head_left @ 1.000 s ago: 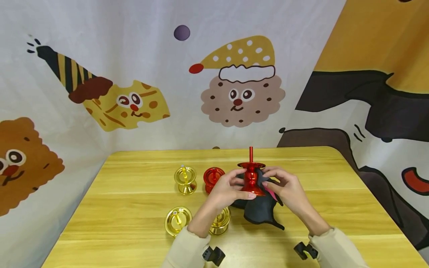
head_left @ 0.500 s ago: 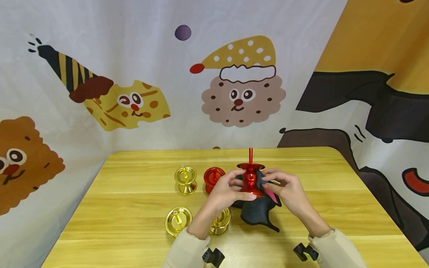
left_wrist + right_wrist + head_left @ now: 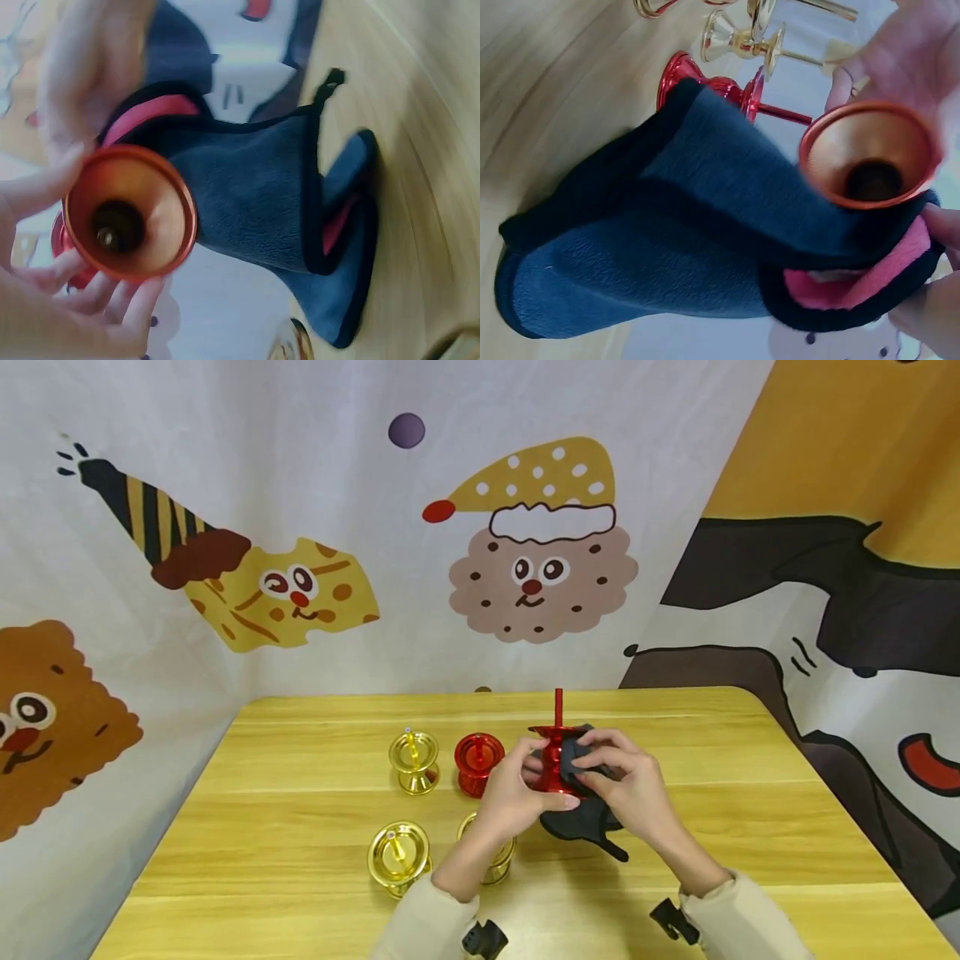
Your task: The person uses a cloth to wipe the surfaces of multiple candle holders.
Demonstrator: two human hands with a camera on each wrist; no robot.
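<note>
My left hand (image 3: 513, 793) grips a shiny red candlestick (image 3: 550, 768) upright, its thin spike pointing up above the flared dish. In the left wrist view its hollow base (image 3: 169, 214) faces the camera. With thumb and fingers, my right hand (image 3: 630, 781) pinches a dark grey cloth (image 3: 581, 823) against the right side of the candlestick's stem. The cloth has black edging and a pink underside (image 3: 855, 289), and its loose part drapes down toward the table. Part of the stem is hidden behind cloth and fingers.
A second red candlestick (image 3: 473, 782) stands just left of my left hand. Gold candlesticks stand at the back left (image 3: 418, 781) and front left (image 3: 400, 864); another gold candlestick (image 3: 498, 866) is partly behind my left forearm. A printed curtain (image 3: 337, 485) hangs behind the wooden table (image 3: 262, 827).
My right hand has moved slightly left, bringing the cloth round the front of the candlestick's stem. The pink underside no longer shows in the head view. My left hand keeps its grip.
</note>
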